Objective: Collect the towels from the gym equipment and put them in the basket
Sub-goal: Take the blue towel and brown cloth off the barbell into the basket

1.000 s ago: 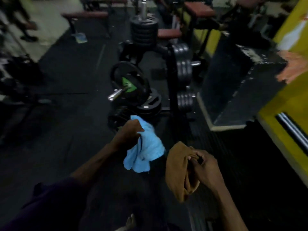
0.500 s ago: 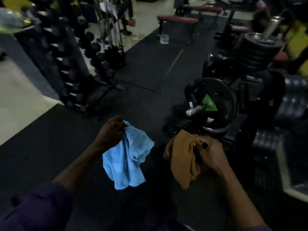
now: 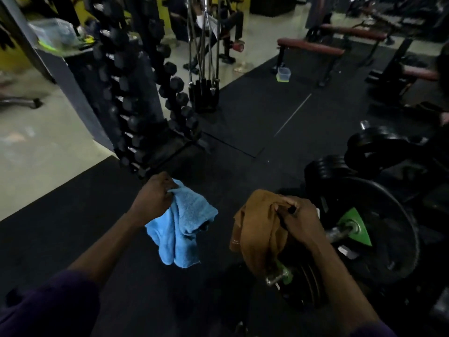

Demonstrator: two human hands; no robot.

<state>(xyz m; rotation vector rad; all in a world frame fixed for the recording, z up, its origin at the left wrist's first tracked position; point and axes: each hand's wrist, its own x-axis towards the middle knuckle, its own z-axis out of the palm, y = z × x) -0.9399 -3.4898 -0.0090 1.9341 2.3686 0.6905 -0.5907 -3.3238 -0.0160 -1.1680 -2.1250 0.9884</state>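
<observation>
Your left hand [image 3: 155, 195] grips a blue towel [image 3: 181, 227], your right hand [image 3: 298, 217] a brown towel [image 3: 257, 229]. No basket in sight yet.

Person's L hand [image 3: 155, 198] grips a blue towel [image 3: 182, 227] by its top edge, rest hangs loose over the black rubber floor [image 3: 243, 113]. R hand [image 3: 301, 220] has fingers curled round a bunched brown towel [image 3: 257, 234], just beside a big weight plate [image 3: 388, 239] w/ a green triangle on it. Dumbbell rack [image 3: 136, 105] stands further back on the left, upright bars [image 3: 204, 76] next to it. Red-padded bench [image 3: 311, 46] + small clear tub [image 3: 283, 74] sit beyond.
</observation>
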